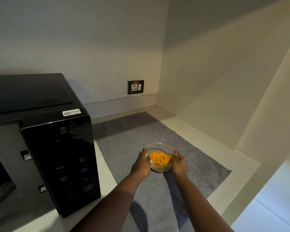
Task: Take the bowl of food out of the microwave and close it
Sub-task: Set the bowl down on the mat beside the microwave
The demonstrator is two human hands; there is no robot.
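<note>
Your left hand and right hand cover the glass bowl walls at 9 and 3 o'clock. Microwave cut off at 9 o'clock; door out of frame. Top sticker print too small to read. Lower panel labels blurred.

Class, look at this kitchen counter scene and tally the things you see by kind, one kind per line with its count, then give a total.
Microwave: 1
Glass bowl of orange food: 1
Grey mat: 1
Wall socket: 1
Hands, left hand and right hand, one on each side of the bowl: 2
Total: 6
</note>
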